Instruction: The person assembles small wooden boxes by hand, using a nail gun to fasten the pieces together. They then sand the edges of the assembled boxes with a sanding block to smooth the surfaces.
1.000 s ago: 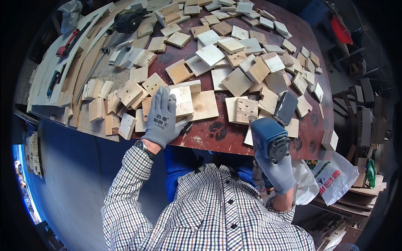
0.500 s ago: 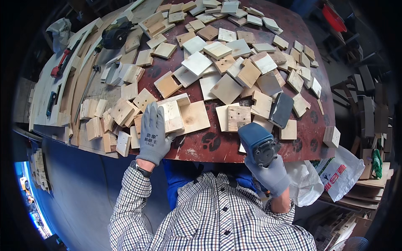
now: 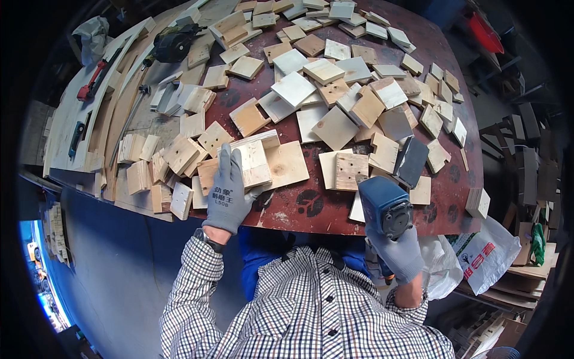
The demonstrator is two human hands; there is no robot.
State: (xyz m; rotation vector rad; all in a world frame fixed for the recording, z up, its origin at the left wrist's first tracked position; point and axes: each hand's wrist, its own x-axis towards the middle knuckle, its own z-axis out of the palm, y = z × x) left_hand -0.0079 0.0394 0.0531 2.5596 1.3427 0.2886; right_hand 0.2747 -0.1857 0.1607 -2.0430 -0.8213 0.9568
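My left hand (image 3: 230,194), in a grey glove, lies with its fingers stretched out along the left side of a small wooden assembly. Its thumb reaches to the near edge of a pale wood block (image 3: 255,164), which sits beside a square wooden board (image 3: 287,166) with a strip at the back. My right hand (image 3: 397,254), also gloved, is wrapped round a blue nail gun (image 3: 382,200) with a black end cap. This tool is at the table's near edge, close to a drilled wood block (image 3: 351,170) and a dark-faced block (image 3: 412,163).
Many loose wood pieces (image 3: 338,127) cover the dark red table (image 3: 287,218). Stacked blocks (image 3: 139,178) stand on the left. A red-handled tool (image 3: 89,85) and a black tape measure (image 3: 173,43) lie farther back. White plastic bags (image 3: 490,251) hang at the right.
The whole view has shifted slightly, so the table and both hands appear farther right. Against the wood pieces, the hands and the nail gun have hardly moved.
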